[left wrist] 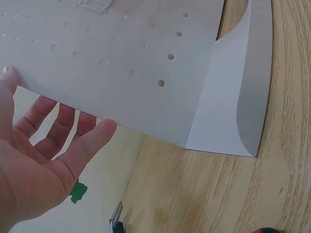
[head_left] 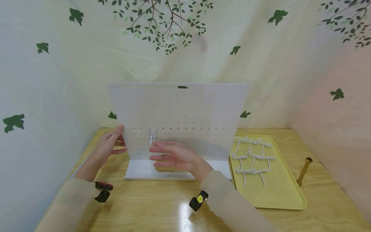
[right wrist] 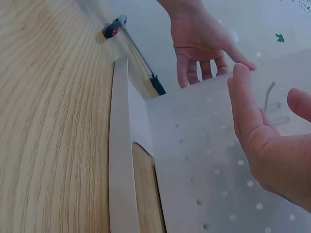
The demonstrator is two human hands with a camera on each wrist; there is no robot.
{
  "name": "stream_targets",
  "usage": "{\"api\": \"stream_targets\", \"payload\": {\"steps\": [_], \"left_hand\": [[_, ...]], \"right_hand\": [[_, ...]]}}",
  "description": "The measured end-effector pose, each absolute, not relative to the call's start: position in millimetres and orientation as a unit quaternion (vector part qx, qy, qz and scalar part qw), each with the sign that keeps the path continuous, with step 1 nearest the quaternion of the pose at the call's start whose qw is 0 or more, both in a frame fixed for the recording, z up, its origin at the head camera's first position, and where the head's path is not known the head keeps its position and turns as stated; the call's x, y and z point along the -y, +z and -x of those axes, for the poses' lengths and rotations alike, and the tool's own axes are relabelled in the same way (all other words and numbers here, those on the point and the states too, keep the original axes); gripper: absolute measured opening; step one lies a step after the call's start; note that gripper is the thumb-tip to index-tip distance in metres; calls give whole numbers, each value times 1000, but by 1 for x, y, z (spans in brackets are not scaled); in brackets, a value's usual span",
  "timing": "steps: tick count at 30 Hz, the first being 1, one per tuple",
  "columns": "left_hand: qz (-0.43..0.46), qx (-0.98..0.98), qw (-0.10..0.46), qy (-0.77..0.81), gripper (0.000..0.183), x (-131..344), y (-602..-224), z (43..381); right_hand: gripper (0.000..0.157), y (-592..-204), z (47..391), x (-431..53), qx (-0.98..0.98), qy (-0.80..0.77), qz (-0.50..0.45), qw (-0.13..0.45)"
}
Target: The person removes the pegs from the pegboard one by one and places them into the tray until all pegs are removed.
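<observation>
A white pegboard [head_left: 179, 109] stands upright on a white base [head_left: 139, 169]. My left hand [head_left: 105, 145] grips its left edge; in the left wrist view the thumb lies on the front and several fingers reach behind. One white double-pronged hook [head_left: 151, 137] sits on the board's left part. Just below and right of that hook, my right hand [head_left: 176, 156] hovers before the board, its fingers extended and holding nothing. The right wrist view shows the right hand [right wrist: 272, 141] close to the hook [right wrist: 272, 107], with the thumb apart from the fingers.
On the right, a yellow tray [head_left: 278, 193] carries several white hooks [head_left: 252, 170] in rows. A brass-coloured tool [head_left: 304, 170] lies beyond it. At the table's left are a pointed tool [left wrist: 116, 221] and a thin-shafted tool [right wrist: 138, 53]. Patterned fabric [head_left: 174, 64] hangs behind the board.
</observation>
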State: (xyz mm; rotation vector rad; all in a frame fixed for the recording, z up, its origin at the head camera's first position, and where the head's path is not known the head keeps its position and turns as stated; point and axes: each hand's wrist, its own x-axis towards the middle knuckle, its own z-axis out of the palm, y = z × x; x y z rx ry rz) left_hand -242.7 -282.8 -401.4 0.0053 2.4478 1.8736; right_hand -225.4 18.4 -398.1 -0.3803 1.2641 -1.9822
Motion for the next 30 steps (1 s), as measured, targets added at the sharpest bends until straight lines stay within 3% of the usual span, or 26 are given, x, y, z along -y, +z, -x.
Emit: {"api": "stream_targets", "payload": {"steps": [13,30], "left_hand": [[-1,-795,24,606,77,283,-403,243],[2,-801,22,599,77,281,-400,239]], "right_hand": [[43,-396,238,15,-510,-790,92,328],[33,-392,241,19,-543,-779,42,311]]}}
